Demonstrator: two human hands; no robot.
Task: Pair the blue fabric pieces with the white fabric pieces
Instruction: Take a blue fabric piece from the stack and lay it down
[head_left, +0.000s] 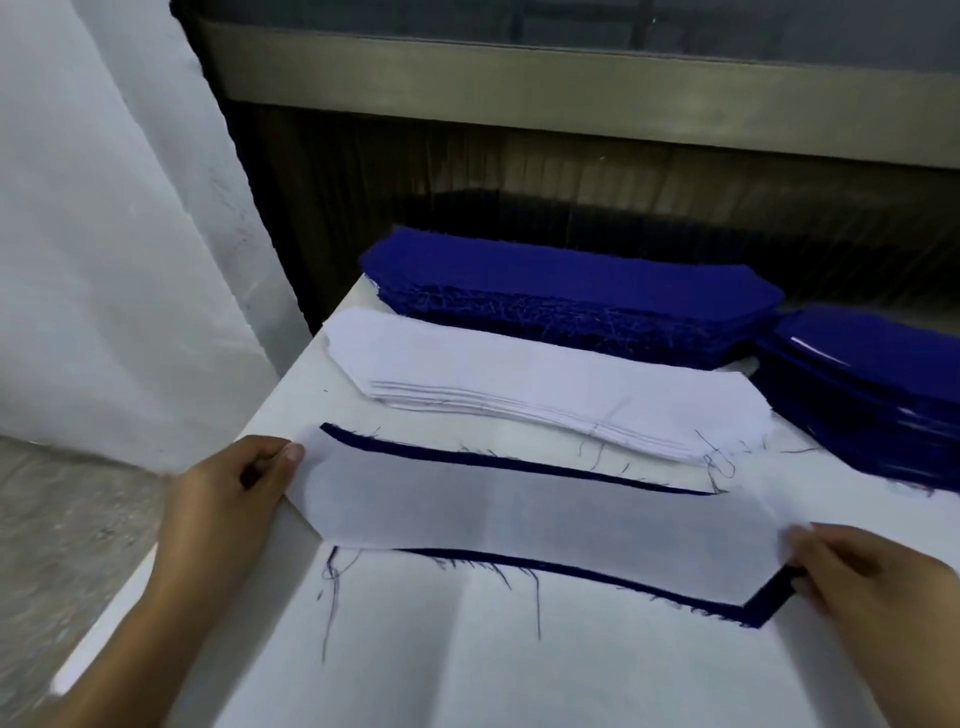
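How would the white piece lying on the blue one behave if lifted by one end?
Probably floppy: the white piece is thin enough that the blue piece shades through it. Likely very light, so it may shift easily; blue shows along both long edges. The loose threads might snag.

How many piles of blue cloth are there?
2. One tall stack of blue fabric pieces lies behind the white fabric stack; a second blue stack sits at the right edge, partly out of view.
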